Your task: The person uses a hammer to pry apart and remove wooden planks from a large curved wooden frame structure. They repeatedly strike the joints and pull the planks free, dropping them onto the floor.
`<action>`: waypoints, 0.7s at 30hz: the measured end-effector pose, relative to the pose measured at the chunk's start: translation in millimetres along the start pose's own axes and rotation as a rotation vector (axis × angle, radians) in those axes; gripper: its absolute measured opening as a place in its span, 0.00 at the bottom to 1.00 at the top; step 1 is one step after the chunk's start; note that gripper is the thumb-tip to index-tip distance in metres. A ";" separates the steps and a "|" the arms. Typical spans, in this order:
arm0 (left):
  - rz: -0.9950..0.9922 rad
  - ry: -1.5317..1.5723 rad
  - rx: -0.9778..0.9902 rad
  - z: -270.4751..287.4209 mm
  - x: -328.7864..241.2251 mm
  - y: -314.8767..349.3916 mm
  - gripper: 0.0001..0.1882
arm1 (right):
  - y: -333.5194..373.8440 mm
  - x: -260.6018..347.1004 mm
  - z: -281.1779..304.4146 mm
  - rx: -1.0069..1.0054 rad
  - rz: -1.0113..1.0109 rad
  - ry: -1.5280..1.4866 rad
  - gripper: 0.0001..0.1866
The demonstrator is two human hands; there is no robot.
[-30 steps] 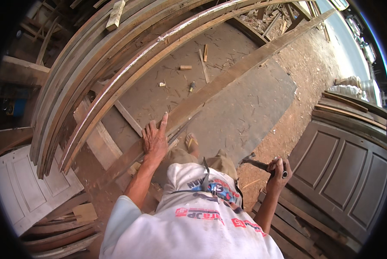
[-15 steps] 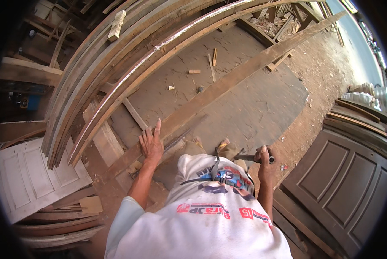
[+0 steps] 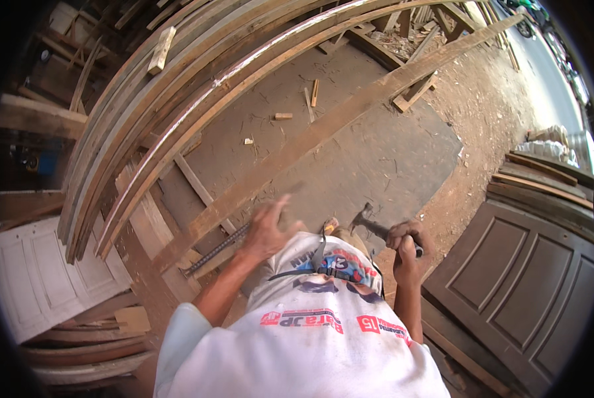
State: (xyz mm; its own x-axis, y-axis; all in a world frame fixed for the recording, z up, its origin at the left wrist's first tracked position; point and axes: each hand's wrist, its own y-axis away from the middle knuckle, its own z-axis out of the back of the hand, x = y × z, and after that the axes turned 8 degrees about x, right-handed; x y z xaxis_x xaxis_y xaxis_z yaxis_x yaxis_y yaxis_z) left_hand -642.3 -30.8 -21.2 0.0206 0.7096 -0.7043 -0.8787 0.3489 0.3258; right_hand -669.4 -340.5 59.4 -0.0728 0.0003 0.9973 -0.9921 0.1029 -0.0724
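Note:
My right hand [image 3: 408,241] is wrapped round the dark handle of a claw hammer [image 3: 374,227]. Its metal head points away to the left, above the ground sheet and near my feet. Slightly blurred, my left hand [image 3: 269,230] hovers in front of my shirt with its fingers apart, and I see nothing in it. Just beyond that hand, a long brown wooden plank [image 3: 317,136] runs diagonally from lower left to upper right. A dark ridged bar [image 3: 217,251] shows beside my left wrist; part of it is hidden behind the hand.
Curved wooden beams [image 3: 197,109] are stacked at the left, with a small wood block [image 3: 161,50] on top. A white panelled door [image 3: 55,268] lies at lower left, a brown panelled door [image 3: 512,278] at right. Wood offcuts [image 3: 283,116] and shavings litter the dark ground sheet [image 3: 403,149].
My left hand has lifted off the plank and moved right, closer to my body. The hammer in my right hand has turned, so its head now shows. The view has shifted slightly.

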 end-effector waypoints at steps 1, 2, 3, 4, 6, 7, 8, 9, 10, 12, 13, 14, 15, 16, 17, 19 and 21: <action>0.054 0.169 0.078 -18.0 -11.8 -11.7 0.43 | -0.9 14.9 -3.9 0.058 0.067 -0.041 0.26; 0.101 0.337 0.147 -37.0 -15.9 -24.9 0.43 | 0.3 25.1 -8.4 0.117 0.138 -0.089 0.27; 0.131 0.608 0.238 -49.9 -20.0 -39.7 0.43 | 3.1 33.6 -13.1 0.170 0.205 -0.131 0.29; 0.137 0.792 0.275 -53.1 -21.0 -45.7 0.43 | 12.8 35.4 -9.4 0.206 0.157 -0.150 0.38; 0.158 1.083 0.291 -56.6 -20.8 -53.2 0.42 | 19.7 50.5 -20.4 0.295 0.128 -0.098 0.44; 0.149 1.186 0.292 -55.6 -26.0 -58.8 0.42 | 23.7 57.0 -21.7 0.322 0.118 -0.058 0.47; 0.154 1.272 0.205 -44.8 -31.0 -56.3 0.36 | 29.6 60.2 -20.3 0.407 0.033 -0.073 0.55; 0.107 1.289 0.142 -43.3 -26.5 -58.2 0.33 | 33.0 64.6 -28.7 0.393 -0.047 -0.084 0.60; 0.053 1.309 0.099 -45.6 -25.6 -61.1 0.31 | 44.2 50.9 -31.7 0.439 -0.078 -0.083 0.51; -0.046 1.196 0.087 -57.6 -22.8 -70.3 0.18 | 62.9 17.2 -38.1 0.552 -0.144 -0.087 0.40; -0.131 1.101 0.108 -71.9 -30.6 -70.5 0.17 | 72.0 -2.6 -48.3 0.574 -0.162 -0.163 0.37; -0.220 0.999 0.106 -84.2 -40.9 -72.0 0.15 | 76.3 -21.0 -52.3 0.457 -0.294 -0.217 0.36; -0.299 0.898 0.104 -89.4 -46.7 -67.1 0.14 | 82.2 -26.2 -56.2 0.336 -0.431 -0.274 0.36; -0.309 0.697 0.125 -70.6 -58.5 -52.7 0.15 | 86.3 -23.9 -56.0 0.370 -0.485 -0.226 0.36; -0.308 0.547 0.213 -71.5 -47.5 -42.5 0.17 | 86.0 -20.0 -57.5 0.415 -0.537 -0.175 0.36; -0.295 0.245 0.373 -79.1 -12.5 -28.0 0.22 | 86.0 -6.4 -61.6 0.473 -0.635 -0.066 0.33; -0.443 0.255 0.433 -78.4 28.7 -31.6 0.25 | 85.4 1.4 -69.9 0.464 -0.608 -0.016 0.33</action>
State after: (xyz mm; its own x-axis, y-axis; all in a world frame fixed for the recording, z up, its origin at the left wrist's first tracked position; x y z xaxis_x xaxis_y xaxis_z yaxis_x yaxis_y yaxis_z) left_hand -651.3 -69.4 -101.2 0.1754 0.2944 -0.9394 -0.5413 0.8259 0.1578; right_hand -747.1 -262.1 55.2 0.5018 0.0628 0.8627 -0.7990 -0.3484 0.4901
